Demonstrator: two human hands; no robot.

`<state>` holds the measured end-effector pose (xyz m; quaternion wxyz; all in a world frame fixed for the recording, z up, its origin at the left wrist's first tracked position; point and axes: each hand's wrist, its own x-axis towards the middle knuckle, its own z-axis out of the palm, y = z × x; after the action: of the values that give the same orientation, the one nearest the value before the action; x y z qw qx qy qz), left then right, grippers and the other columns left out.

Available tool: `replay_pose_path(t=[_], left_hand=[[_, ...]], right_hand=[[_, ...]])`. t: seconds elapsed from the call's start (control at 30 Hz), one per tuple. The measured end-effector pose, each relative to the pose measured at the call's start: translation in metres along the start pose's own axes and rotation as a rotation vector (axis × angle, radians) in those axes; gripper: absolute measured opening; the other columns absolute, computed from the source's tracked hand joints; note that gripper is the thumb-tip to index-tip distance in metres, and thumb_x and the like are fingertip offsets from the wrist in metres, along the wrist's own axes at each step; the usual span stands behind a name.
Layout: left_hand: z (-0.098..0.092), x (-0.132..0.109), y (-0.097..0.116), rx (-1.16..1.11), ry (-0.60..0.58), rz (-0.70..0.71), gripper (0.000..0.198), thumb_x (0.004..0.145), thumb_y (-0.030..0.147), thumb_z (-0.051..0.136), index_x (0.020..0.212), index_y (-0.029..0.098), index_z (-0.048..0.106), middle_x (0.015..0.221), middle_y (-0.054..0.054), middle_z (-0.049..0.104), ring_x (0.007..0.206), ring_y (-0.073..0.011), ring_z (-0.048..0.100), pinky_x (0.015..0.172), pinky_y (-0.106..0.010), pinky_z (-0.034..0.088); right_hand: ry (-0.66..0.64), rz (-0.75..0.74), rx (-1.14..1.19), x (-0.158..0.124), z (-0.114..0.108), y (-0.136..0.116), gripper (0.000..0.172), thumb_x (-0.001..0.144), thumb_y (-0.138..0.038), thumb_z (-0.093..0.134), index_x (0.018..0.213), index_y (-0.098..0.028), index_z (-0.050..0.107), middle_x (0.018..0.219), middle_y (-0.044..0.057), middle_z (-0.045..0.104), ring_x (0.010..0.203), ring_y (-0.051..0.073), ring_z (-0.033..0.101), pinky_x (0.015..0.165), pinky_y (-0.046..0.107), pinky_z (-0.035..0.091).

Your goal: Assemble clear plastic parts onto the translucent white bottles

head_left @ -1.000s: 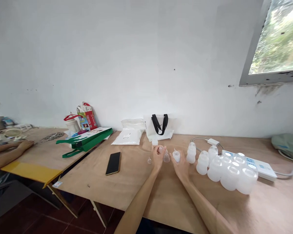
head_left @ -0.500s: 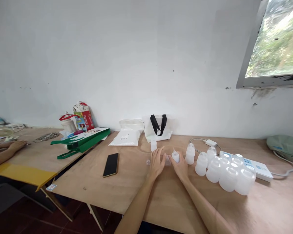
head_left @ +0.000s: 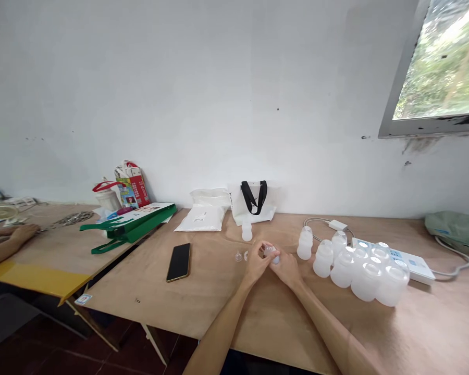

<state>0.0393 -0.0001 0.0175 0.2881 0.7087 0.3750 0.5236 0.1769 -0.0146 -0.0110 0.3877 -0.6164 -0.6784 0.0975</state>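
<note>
Left hand (head_left: 255,263) and right hand (head_left: 287,270), fingers curled closed and meeting over a small translucent plastic bottle (head_left: 271,254), its milky, smooth wall mostly hidden, a bluish tint at the end showing past the fingers. Just left of the hands, on the bare plywood bench (head_left: 203,307), a tiny clear conical cap (head_left: 238,255), and beside it a sliver of clear plastic (head_left: 246,255), half hidden by the left hand. Farther back, one upright frosted bottle (head_left: 247,232). To the right, three narrow frosted bottles (head_left: 316,250) with rounded shoulders, then a tight cluster of wider frosted jars (head_left: 369,273), open mouths up, against a white panel with blue markings (head_left: 393,259). Behind them, a looped silver cable (head_left: 316,224) ending in a small white adapter (head_left: 338,225). Left of the hands, a flat black smartphone (head_left: 179,262) with a gold edge. Along the white plaster wall, a glossy white bag with black strap handles (head_left: 253,200) and plastic-wrapped white packets (head_left: 201,216). On the adjoining bench (head_left: 35,278), a green fabric bag (head_left: 128,226) and a co-worker's hand (head_left: 23,233).
</note>
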Motion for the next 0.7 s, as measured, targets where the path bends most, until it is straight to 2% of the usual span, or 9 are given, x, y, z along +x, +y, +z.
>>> replay_pose_path(t=[0.07,0.13,0.2,0.27,0.33,0.5,0.57,0.63,0.7], left_hand=[[0.001,0.0,-0.003,0.052,0.089,-0.032,0.039,0.082,0.058,0.075,0.087,0.02,0.069,0.084,-0.002,0.069,0.08,-0.0194,0.061,0.078,-0.031,0.049],[-0.002,0.0,-0.004,0.037,0.09,-0.041,0.039,0.09,0.058,0.065,0.091,0.02,0.07,0.085,-0.002,0.068,0.079,-0.019,0.061,0.077,-0.031,0.049],[-0.006,-0.001,-0.003,-0.019,-0.012,0.003,0.041,0.1,0.055,0.052,0.102,0.021,0.073,0.097,-0.005,0.071,0.089,-0.0206,0.064,0.083,-0.032,0.05],[-0.008,-0.002,-0.002,-0.06,-0.123,0.049,0.042,0.103,0.054,0.048,0.113,0.022,0.073,0.109,-0.007,0.071,0.099,-0.022,0.065,0.09,-0.034,0.051],[-0.007,-0.003,-0.004,-0.072,-0.161,0.03,0.041,0.1,0.055,0.054,0.117,0.022,0.072,0.11,-0.007,0.071,0.096,-0.0212,0.064,0.087,-0.033,0.051],[0.0,-0.004,-0.013,-0.057,-0.017,-0.148,0.039,0.086,0.057,0.074,0.097,0.02,0.066,0.083,0.001,0.067,0.07,-0.0147,0.059,0.07,-0.027,0.048],[-0.001,-0.004,-0.013,-0.081,0.01,-0.128,0.037,0.09,0.055,0.07,0.104,0.022,0.066,0.089,-0.001,0.07,0.077,-0.0163,0.064,0.076,-0.029,0.05],[-0.002,-0.005,-0.011,-0.178,-0.016,-0.082,0.038,0.098,0.052,0.06,0.124,0.025,0.063,0.108,-0.004,0.073,0.098,-0.0198,0.068,0.09,-0.033,0.051],[-0.002,-0.005,-0.009,-0.293,-0.069,-0.059,0.046,0.101,0.05,0.056,0.141,0.029,0.054,0.119,-0.006,0.073,0.115,-0.0219,0.066,0.101,-0.036,0.049]], right_hand=[[-0.008,0.003,-0.158,-0.003,0.001,-0.004,0.027,0.089,-0.03,0.061,0.113,-0.021,0.071,0.096,0.009,0.08,0.085,0.025,0.074,0.07,0.028,0.045],[-0.018,0.01,-0.188,-0.003,0.003,-0.007,0.025,0.091,-0.031,0.062,0.112,-0.021,0.07,0.095,0.008,0.079,0.087,0.025,0.074,0.069,0.027,0.044],[-0.003,0.041,-0.168,-0.002,0.002,-0.007,0.025,0.095,-0.036,0.06,0.113,-0.022,0.069,0.096,0.007,0.079,0.088,0.025,0.074,0.067,0.027,0.043],[0.019,0.085,-0.142,0.0,0.001,-0.006,0.027,0.098,-0.039,0.056,0.114,-0.023,0.068,0.098,0.006,0.079,0.087,0.025,0.074,0.065,0.027,0.042],[0.036,0.118,-0.137,0.001,-0.002,-0.005,0.026,0.098,-0.042,0.055,0.113,-0.024,0.068,0.097,0.006,0.079,0.086,0.025,0.074,0.063,0.028,0.041],[0.033,0.093,-0.287,-0.004,-0.003,-0.012,0.02,0.099,-0.039,0.057,0.109,-0.023,0.066,0.092,0.006,0.079,0.079,0.024,0.073,0.061,0.028,0.034],[0.021,0.066,-0.294,-0.005,-0.003,-0.015,0.021,0.098,-0.039,0.059,0.109,-0.021,0.065,0.095,0.009,0.079,0.08,0.025,0.073,0.061,0.028,0.033],[0.012,0.06,-0.276,-0.004,-0.004,-0.017,0.022,0.098,-0.04,0.06,0.109,-0.021,0.065,0.096,0.008,0.079,0.082,0.025,0.074,0.061,0.028,0.033],[0.014,0.079,-0.247,-0.003,-0.005,-0.016,0.023,0.098,-0.041,0.058,0.113,-0.023,0.064,0.095,0.005,0.079,0.084,0.025,0.075,0.061,0.027,0.034]])
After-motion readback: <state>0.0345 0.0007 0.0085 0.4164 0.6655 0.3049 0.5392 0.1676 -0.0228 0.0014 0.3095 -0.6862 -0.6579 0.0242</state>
